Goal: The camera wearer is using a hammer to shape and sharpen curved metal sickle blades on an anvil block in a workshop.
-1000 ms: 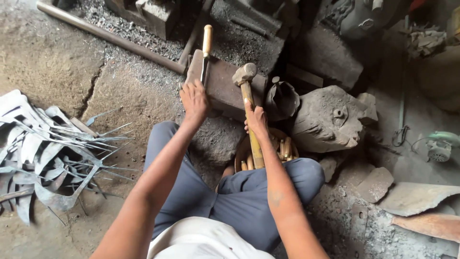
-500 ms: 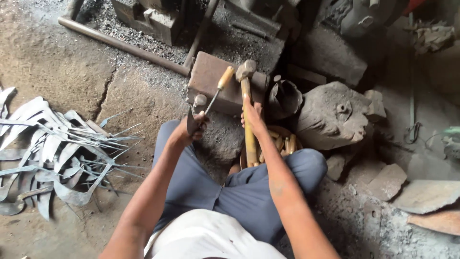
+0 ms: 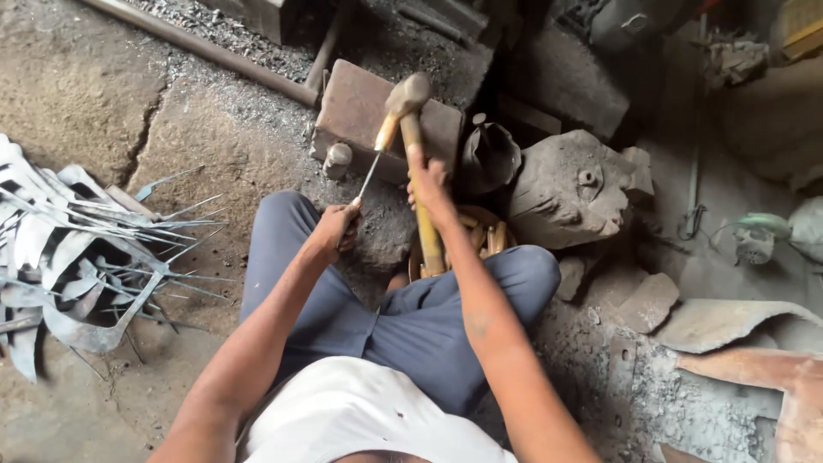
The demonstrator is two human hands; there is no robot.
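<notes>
Right hand (image 3: 426, 182) on hammer (image 3: 408, 96); left hand (image 3: 336, 230) on tang (image 3: 369, 176)

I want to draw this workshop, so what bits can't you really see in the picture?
Head view, the only one:
- The thin blade: its near end is hidden inside the left hand.
- The hammer: part of its wooden handle is covered by the right hand.
- The basket of wooden handles: mostly hidden behind the right arm and knee.
- The pile of metal blades: cut off by the left edge.
- The dark top right corner: too dim to tell things apart.
</notes>
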